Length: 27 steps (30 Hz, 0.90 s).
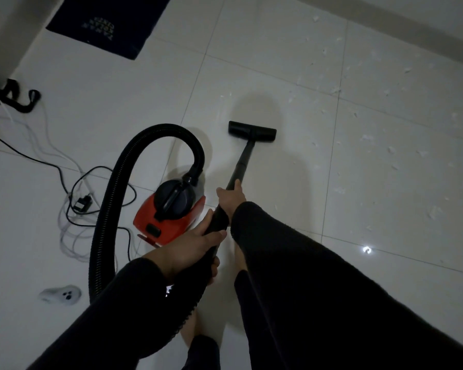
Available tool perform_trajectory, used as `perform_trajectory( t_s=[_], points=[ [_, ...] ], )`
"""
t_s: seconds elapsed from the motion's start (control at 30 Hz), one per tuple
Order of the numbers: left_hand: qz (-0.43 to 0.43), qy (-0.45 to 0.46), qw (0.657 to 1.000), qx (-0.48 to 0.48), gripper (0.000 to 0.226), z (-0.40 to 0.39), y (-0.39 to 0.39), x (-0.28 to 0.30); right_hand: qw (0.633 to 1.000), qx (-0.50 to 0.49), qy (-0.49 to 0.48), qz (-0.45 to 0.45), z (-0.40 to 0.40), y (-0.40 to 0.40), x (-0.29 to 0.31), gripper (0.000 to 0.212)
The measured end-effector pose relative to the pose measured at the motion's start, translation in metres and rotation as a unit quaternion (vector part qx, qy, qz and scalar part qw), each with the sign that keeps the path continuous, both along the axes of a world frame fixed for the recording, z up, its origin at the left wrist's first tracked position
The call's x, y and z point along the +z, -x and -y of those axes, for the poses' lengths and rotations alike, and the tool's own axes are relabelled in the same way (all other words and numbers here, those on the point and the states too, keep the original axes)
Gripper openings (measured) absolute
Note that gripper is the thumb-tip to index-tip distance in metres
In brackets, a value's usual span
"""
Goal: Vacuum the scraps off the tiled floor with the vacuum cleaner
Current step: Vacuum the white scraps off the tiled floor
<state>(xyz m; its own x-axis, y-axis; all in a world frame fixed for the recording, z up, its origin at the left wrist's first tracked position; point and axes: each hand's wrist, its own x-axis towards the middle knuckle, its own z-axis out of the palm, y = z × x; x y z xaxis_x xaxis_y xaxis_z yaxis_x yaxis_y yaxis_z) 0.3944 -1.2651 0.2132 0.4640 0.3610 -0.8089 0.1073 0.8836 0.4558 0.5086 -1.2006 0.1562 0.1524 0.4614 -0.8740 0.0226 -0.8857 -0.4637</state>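
A red and black vacuum cleaner (169, 212) stands on the white tiled floor (118, 102), its ribbed black hose (118, 166) arching up and back toward me. My right hand (230, 197) grips the black wand (242, 161) higher up. My left hand (195, 247) holds the wand's lower handle end where the hose joins. The flat black floor nozzle (251, 131) rests on a tile ahead of me. Small white scraps (366, 137) lie scattered over the tiles to the right of the nozzle, apart from it.
Black and white cables (72, 182) with a plug adapter (83, 202) lie tangled left of the vacuum. A dark mat (107, 25) is at the back left, a black strap (22, 98) near a white furniture edge, a small white object (60, 293) at lower left. My bare feet (241, 263) stand below.
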Motion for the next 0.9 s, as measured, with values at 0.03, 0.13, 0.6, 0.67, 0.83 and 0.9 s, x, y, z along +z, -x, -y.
perform_trajectory(
  t_s=[0.03,0.13,0.6,0.67,0.83,0.9],
  points=[
    [0.0,0.0,1.0,-0.003,0.057,0.005,0.003,0.003,1.0,-0.009,0.0,-0.001,0.006,0.003,0.001,0.075],
    [0.001,0.002,1.0,-0.004,0.061,0.022,0.016,0.005,1.0,-0.028,-0.006,0.005,0.022,0.014,-0.002,0.075],
    [-0.018,0.011,0.996,-0.083,0.058,0.094,0.049,0.017,0.998,-0.065,0.023,0.005,0.114,0.044,0.001,0.075],
    [-0.023,0.011,0.995,-0.096,0.065,0.102,0.05,0.02,0.997,-0.071,0.026,0.01,0.126,0.042,0.003,0.075],
    [-0.037,0.017,0.99,-0.133,0.072,0.132,0.042,0.025,0.994,-0.099,0.05,0.017,0.166,0.03,0.01,0.074],
    [-0.038,0.017,0.988,-0.147,0.073,0.145,0.036,0.025,0.992,-0.114,0.058,0.016,0.183,0.023,0.01,0.073]
  ],
)
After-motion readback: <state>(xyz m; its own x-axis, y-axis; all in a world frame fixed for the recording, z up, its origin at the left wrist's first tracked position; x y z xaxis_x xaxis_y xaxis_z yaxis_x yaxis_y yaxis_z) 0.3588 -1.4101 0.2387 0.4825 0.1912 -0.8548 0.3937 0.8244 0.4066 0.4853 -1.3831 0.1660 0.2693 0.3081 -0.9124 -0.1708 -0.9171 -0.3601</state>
